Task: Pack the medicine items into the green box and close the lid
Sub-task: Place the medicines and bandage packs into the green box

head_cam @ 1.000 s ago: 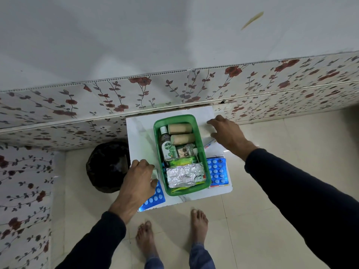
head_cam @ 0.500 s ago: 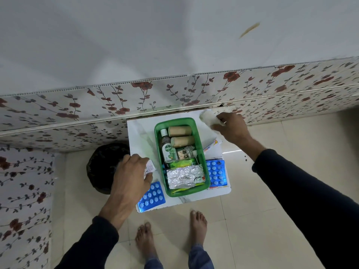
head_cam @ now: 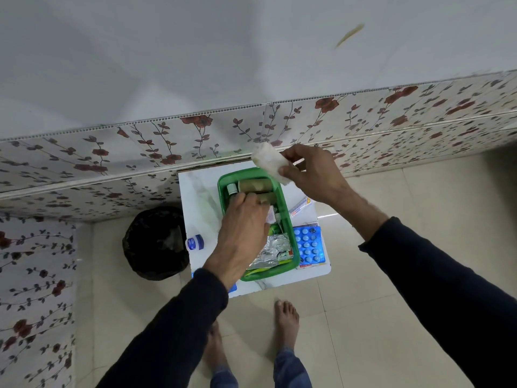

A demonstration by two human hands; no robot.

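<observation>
Head view: right hand pinches white roll; left hand, grip unclear, covers green box.

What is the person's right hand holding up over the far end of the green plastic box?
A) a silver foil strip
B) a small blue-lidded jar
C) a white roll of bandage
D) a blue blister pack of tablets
C: the right hand grips a white roll of bandage above the far end of the green plastic box, while the blue blister pack lies on the table.
</observation>
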